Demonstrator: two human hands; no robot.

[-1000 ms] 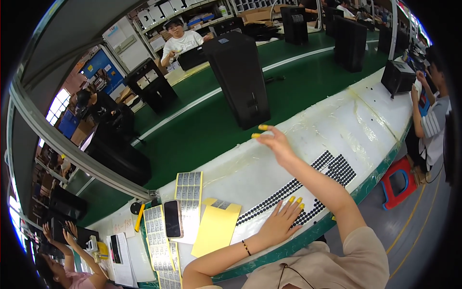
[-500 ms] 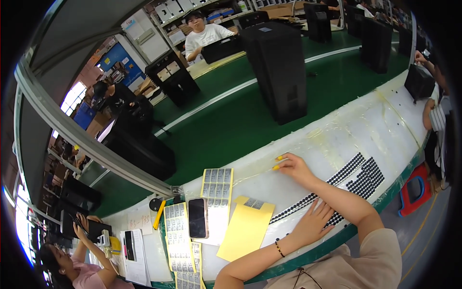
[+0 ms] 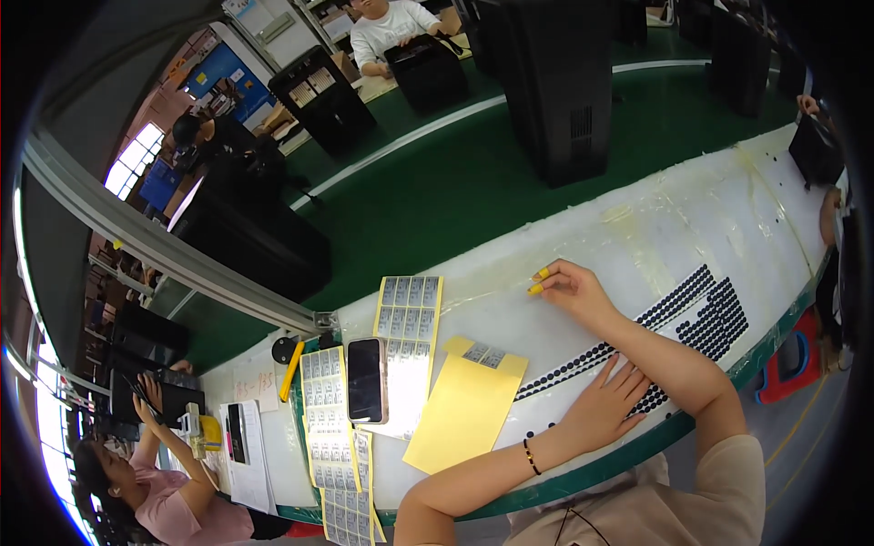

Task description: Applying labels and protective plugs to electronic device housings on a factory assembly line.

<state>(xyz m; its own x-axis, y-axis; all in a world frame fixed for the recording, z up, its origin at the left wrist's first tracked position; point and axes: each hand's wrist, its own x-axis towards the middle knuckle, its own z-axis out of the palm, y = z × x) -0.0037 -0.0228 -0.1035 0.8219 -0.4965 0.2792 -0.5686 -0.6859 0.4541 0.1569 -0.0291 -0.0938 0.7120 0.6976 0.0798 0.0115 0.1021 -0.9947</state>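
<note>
My left hand (image 3: 603, 399), with a beaded bracelet at the wrist, lies flat with its fingers spread on a sheet of small round black pads (image 3: 715, 320), set in rows. Part of the sheet is hidden under my left hand and right forearm. My right hand (image 3: 572, 293) reaches beyond the left, just over the white bench surface. Yellow covers sit on its thumb and a fingertip, which are slightly apart, and I see nothing between them. Left of my hands is a yellow backing sheet (image 3: 460, 414) with a few grey labels at its top.
A phone (image 3: 367, 380) lies on grey label sheets (image 3: 408, 305), beside a yellow cutter (image 3: 290, 371). Beyond the bench runs a green conveyor (image 3: 437, 177) carrying tall black cases (image 3: 560, 100). Co-workers sit at the left, far side and right. A red stool (image 3: 790, 359) stands below right.
The whole view has tipped downward, so the bench appears higher. The black case straight ahead has shifted right in the picture. My hands keep nearly the same pose over the bench.
</note>
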